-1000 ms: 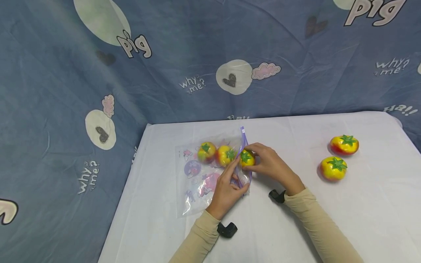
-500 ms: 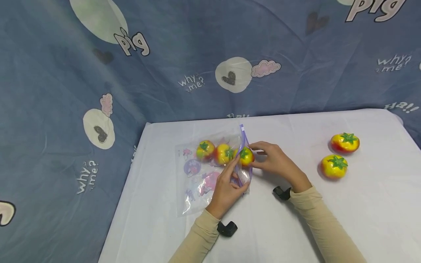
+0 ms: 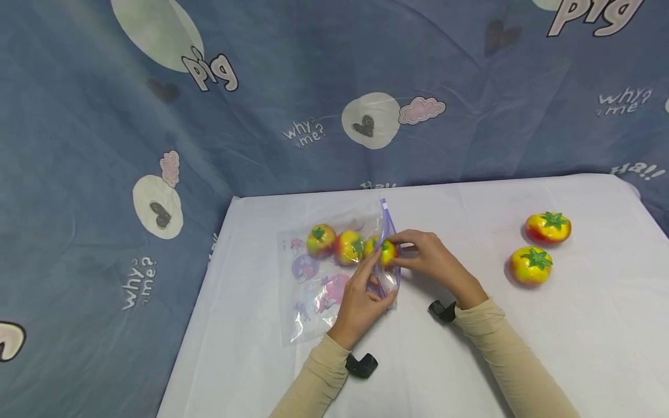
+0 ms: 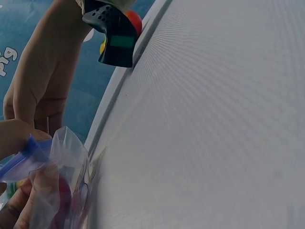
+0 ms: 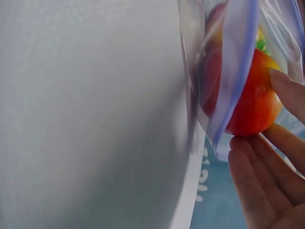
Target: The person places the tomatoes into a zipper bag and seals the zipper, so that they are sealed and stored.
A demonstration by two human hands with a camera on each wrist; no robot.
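Note:
A clear zip bag (image 3: 308, 302) with printed pink and purple figures lies on the table, its purple zip edge (image 3: 385, 220) facing right. My left hand (image 3: 360, 302) holds the bag's mouth, fingers on its edge. Inside are two yellow-red toy tomatoes with green leaves, one farther left (image 3: 321, 241) and one nearer (image 3: 348, 248). A third toy tomato (image 5: 257, 100) sits in the mouth, partly behind the zip edge. My right hand (image 3: 428, 261) has thumb and fingertips on either side of its outer end. Left fingers hide part of the third tomato in the head view.
Two more toy tomatoes lie to the right on the white-covered table (image 3: 460, 360), one farther back (image 3: 547, 227) and one nearer (image 3: 530, 266). Behind and to the left hangs a blue printed cloth (image 3: 292, 75). Each wrist carries a black camera mount.
The third tomato has moved left, deeper into the bag, and the two inside have shifted left. My right hand drew back slightly, then moved in again. My left hand stays at the mouth.

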